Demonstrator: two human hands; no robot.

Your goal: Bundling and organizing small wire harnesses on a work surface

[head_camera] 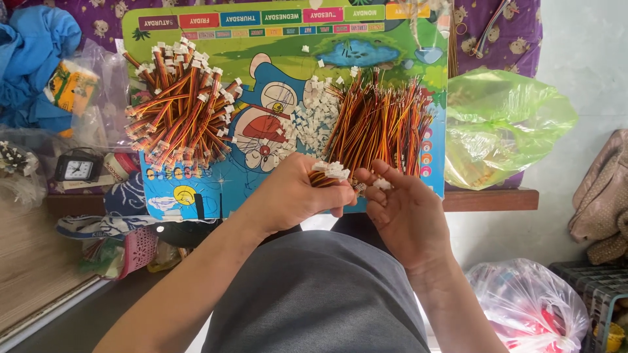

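We see a colourful board (196, 189) carrying two heaps of striped wires (180, 111), white plugs (307, 121) between them. Our left hand (291, 193) grips a small wire bundle (327, 173) above the board's near edge; our right hand (405, 209) pinches one white plug (381, 185).
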